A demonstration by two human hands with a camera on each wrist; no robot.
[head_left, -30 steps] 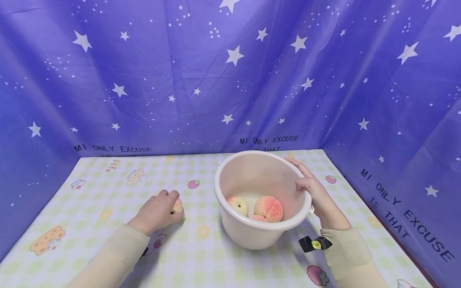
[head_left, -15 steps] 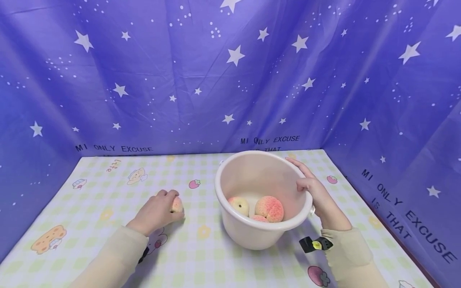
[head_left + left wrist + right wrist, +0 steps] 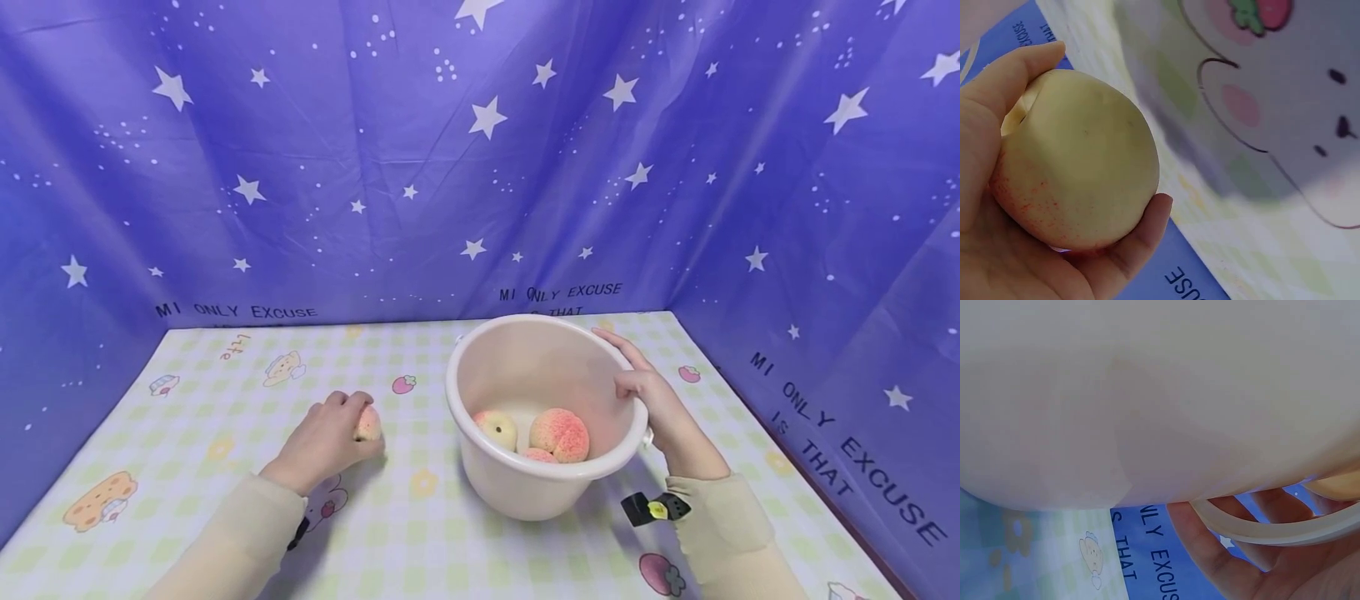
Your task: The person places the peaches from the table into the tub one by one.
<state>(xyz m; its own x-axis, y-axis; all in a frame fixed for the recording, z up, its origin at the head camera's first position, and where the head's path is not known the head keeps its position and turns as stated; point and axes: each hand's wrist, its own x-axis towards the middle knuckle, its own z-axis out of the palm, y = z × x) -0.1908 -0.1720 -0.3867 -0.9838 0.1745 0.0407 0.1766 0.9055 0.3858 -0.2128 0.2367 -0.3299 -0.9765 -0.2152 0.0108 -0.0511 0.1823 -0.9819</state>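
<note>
In the head view my left hand (image 3: 322, 442) holds a peach (image 3: 367, 424) close over the cloth, left of a white bucket (image 3: 517, 492). The left wrist view shows fingers and thumb curled round this pale yellow peach (image 3: 1085, 162), which has a red-speckled lower side. My right hand (image 3: 660, 408) grips the bucket's right rim, thumb inside and fingers outside. The bucket's mouth leans toward me. Inside lie a pale peach (image 3: 497, 429), a redder peach (image 3: 561, 435) and another partly hidden by the front rim. In the right wrist view the bucket wall (image 3: 1147, 412) fills most of the picture.
A checked cloth (image 3: 420, 550) with cartoon prints covers the table. Purple star-patterned curtains (image 3: 412, 150) stand along its back and sides. A black device (image 3: 652, 508) is strapped at my right wrist. The bucket's handle (image 3: 1260, 531) passes by the right hand's fingers.
My left hand has risen very slightly with the peach. The right hand, the bucket and the peaches inside it stay as they were.
</note>
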